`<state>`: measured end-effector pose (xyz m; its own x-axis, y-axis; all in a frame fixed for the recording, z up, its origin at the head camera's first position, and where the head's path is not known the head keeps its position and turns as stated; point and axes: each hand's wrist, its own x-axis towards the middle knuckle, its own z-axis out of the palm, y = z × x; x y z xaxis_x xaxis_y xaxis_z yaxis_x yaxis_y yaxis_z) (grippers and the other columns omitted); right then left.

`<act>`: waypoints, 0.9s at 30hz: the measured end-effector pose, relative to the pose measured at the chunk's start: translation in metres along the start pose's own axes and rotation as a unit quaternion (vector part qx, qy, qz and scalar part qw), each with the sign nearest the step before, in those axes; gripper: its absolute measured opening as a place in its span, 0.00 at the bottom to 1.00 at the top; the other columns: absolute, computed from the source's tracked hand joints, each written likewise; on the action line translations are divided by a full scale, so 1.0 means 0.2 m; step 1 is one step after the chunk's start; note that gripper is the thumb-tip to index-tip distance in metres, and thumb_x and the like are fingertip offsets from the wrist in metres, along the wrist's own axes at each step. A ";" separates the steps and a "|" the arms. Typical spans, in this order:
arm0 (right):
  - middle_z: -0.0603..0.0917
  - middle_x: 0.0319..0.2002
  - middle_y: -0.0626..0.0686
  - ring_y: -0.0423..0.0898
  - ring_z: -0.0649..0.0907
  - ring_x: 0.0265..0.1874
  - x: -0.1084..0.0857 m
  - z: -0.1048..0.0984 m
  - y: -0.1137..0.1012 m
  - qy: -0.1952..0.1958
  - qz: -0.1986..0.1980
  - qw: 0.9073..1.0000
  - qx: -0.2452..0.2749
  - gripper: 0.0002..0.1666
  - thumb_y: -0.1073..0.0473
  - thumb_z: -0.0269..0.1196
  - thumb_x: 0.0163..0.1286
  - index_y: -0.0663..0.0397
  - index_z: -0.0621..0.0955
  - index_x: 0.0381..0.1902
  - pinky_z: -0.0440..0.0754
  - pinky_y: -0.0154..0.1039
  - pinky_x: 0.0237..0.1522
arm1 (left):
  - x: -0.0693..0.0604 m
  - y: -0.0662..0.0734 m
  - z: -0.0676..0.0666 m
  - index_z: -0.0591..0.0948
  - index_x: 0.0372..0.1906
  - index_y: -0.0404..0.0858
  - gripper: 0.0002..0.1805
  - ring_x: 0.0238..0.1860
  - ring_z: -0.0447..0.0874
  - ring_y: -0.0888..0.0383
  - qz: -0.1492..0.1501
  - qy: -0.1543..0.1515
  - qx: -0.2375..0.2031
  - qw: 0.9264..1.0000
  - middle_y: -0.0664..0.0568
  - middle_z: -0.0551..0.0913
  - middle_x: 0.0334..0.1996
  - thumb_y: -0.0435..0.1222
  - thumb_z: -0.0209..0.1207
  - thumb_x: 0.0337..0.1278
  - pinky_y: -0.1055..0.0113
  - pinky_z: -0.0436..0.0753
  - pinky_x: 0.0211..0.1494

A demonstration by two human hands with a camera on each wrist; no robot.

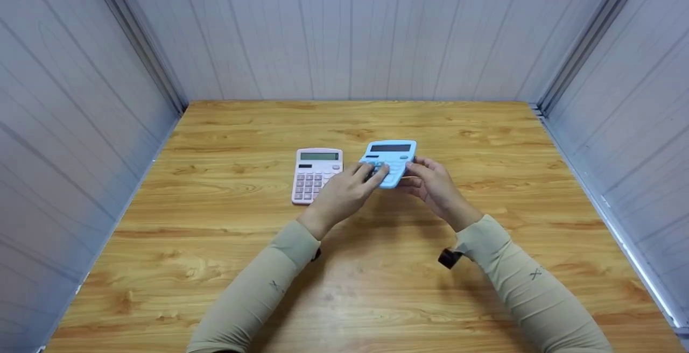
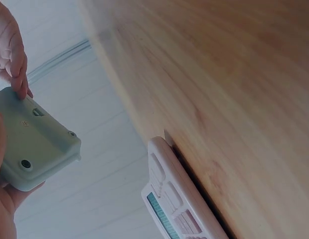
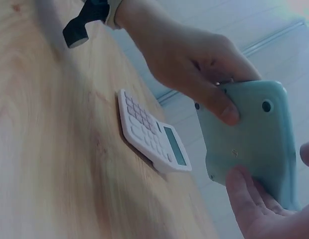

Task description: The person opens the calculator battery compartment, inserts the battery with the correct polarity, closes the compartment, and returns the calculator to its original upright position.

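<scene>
A light blue calculator is held up off the table between both hands, its keys and display facing up in the head view. My left hand pinches its left side, fingers over the keys; in the right wrist view the left thumb presses the calculator's back. My right hand grips the right edge, thumb at the front and fingers behind. Just left of it, a pink calculator lies face up on the table, partly covered by my left hand.
The wood-grain table carries the pink calculator near its middle. Pale panel walls close off the back and both sides. A black wrist device hangs below the right sleeve.
</scene>
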<state>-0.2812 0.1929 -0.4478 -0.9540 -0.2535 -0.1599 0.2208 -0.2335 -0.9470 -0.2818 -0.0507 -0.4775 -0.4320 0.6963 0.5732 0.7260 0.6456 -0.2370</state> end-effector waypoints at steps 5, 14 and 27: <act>0.91 0.47 0.51 0.43 0.92 0.41 0.00 -0.01 0.01 0.001 0.012 1.000 0.026 0.30 0.61 0.49 0.88 0.72 0.61 0.79 0.92 0.38 0.50 | 0.00 0.01 0.01 0.77 0.76 0.46 0.24 0.57 0.89 0.45 0.012 -0.022 0.026 0.999 0.40 0.86 0.59 0.34 0.59 0.82 0.59 0.94 0.50; 0.91 0.45 0.51 0.43 0.91 0.39 0.03 -0.02 0.03 0.004 0.027 0.998 0.056 0.31 0.70 0.46 0.83 0.76 0.59 0.79 0.91 0.35 0.45 | 0.00 0.03 0.03 0.77 0.75 0.49 0.23 0.59 0.88 0.44 0.035 -0.030 0.073 0.996 0.41 0.87 0.60 0.35 0.58 0.82 0.56 0.94 0.53; 0.88 0.46 0.53 0.44 0.90 0.44 0.06 -0.07 0.04 0.011 0.040 0.998 0.041 0.34 0.76 0.44 0.77 0.76 0.55 0.80 0.90 0.37 0.48 | 0.03 0.03 0.04 0.82 0.72 0.42 0.28 0.60 0.87 0.47 -0.042 -0.029 -0.026 0.998 0.43 0.86 0.60 0.45 0.71 0.73 0.57 0.91 0.59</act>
<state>-0.2943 0.2005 -0.4618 -0.9366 -0.2545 -0.2411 0.3116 -0.2897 -0.9050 -0.2836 -0.0402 -0.4814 -0.5210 0.6590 0.5425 0.7129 0.6855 -0.1481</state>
